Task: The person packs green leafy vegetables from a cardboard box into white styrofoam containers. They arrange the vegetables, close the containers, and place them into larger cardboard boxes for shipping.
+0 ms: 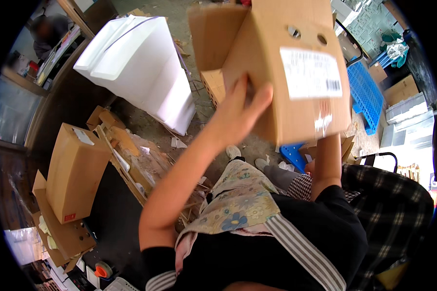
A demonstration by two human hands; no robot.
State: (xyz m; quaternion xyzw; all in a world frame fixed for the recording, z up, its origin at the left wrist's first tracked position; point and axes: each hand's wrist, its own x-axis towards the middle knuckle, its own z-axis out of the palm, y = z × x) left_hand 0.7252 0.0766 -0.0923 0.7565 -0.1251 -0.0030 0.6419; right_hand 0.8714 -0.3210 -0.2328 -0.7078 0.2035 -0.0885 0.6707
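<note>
An open cardboard box (pixel 306 116) is held up before me, tilted, with a white label and two round holes on the side facing me. My left hand (pixel 236 109) presses against its left side with fingers spread, the fingertips partly on the cardboard. My right forearm reaches up to the underside of the box, which hides the right hand. Left of the box a tall white foam container (pixel 142 69) stands on the floor, a purple strap over it.
A closed cardboard box (pixel 76 163) stands on the dark table (pixel 113 218) at left, near a tape dispenser (pixel 102 270). Wood and cardboard scraps (pixel 145 160) lie beyond. A co-worker in plaid (pixel 389 211) is close at right; a blue plastic pallet (pixel 366 91) lies behind.
</note>
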